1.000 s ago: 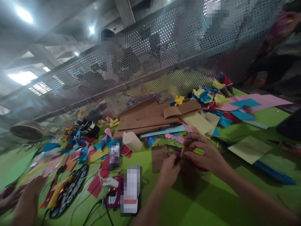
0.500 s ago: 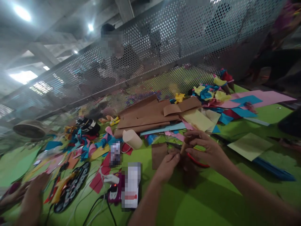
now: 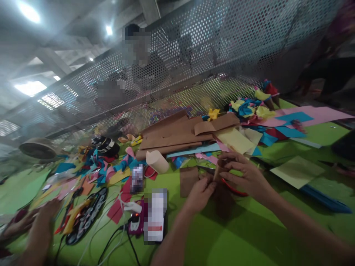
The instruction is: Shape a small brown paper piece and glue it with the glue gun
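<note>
Left hand: our left hand point(image 3: 200, 193) is curled narrow, fingertips pinching the lower edge of the brown paper piece point(image 3: 219, 171).
Right hand: our right hand point(image 3: 245, 176) is half closed, thumb and forefinger pinched on the upper end of the same piece; the other fingers spread loosely above it.
Brown paper piece: held between both hands just above the bench point(image 3: 235, 236), near its middle; motion blur hides its exact shape.
Brown square: a flat brown paper square point(image 3: 188, 180) lies on the bench just left of our left hand.
Red loop: a red curved thing point(image 3: 234, 190) lies under our right hand; we cannot tell what it is.
Paper roll: a cream paper roll point(image 3: 157, 162) lies tilted, left of the square.
Brown sheets: a stack of long brown sheets point(image 3: 177, 135) lies behind our hands, with a yellow sheet point(image 3: 235, 140) beside it.
Scraps: coloured scrap heaps sit at far right point(image 3: 251, 109) and at left point(image 3: 97, 168).
Other person: another person's hand point(image 3: 41, 221) rests at the lower left, well apart from ours.
Screen: a perforated metal screen point(image 3: 210, 48) stands behind the bench.
</note>
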Available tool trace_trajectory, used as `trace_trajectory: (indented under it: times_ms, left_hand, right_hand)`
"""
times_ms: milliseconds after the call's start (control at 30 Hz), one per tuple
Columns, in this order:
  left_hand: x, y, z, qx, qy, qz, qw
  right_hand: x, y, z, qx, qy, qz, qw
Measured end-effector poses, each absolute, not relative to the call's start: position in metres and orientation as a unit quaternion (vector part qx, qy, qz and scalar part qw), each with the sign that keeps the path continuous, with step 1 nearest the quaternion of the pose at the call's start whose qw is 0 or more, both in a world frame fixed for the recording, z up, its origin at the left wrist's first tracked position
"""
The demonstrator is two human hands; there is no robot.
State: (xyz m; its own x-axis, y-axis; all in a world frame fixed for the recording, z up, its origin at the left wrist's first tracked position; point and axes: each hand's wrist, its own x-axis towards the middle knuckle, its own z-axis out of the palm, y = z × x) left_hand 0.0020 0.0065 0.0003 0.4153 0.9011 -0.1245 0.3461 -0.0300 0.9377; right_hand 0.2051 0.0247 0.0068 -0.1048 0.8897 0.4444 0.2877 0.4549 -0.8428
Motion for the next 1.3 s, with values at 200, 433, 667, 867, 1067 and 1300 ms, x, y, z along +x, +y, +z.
trace_trajectory:
  times_ms: [200, 433, 667, 867, 1067, 1300]
  left_hand:
    - [0.003, 0.007, -0.006, 0.696, 0.516, 0.246, 0.434]
    - [0.004, 0.009, -0.002, 0.704, 0.526, 0.239, 0.414]
    - [0.003, 0.008, -0.004, 0.698, 0.532, 0.240, 0.414]
    - [0.003, 0.008, -0.002, 0.684, 0.521, 0.252, 0.443]
    - [0.007, 0.004, 0.002, 0.607, 0.441, 0.335, 0.570]
    - [0.004, 0.006, -0.010, 0.594, 0.471, 0.321, 0.569]
  right_hand:
    - [0.205, 0.023, 0.008, -0.423, -0.694, 0.269, 0.517]
    - [0.203, 0.022, 0.011, -0.410, -0.691, 0.256, 0.538]
    - [0.205, 0.023, 0.016, -0.405, -0.705, 0.245, 0.528]
    - [0.202, 0.020, 0.014, -0.402, -0.712, 0.235, 0.526]
    - [0.196, 0.012, 0.010, -0.389, -0.748, 0.238, 0.482]
    - [0.197, 0.012, 0.011, -0.381, -0.763, 0.227, 0.470]
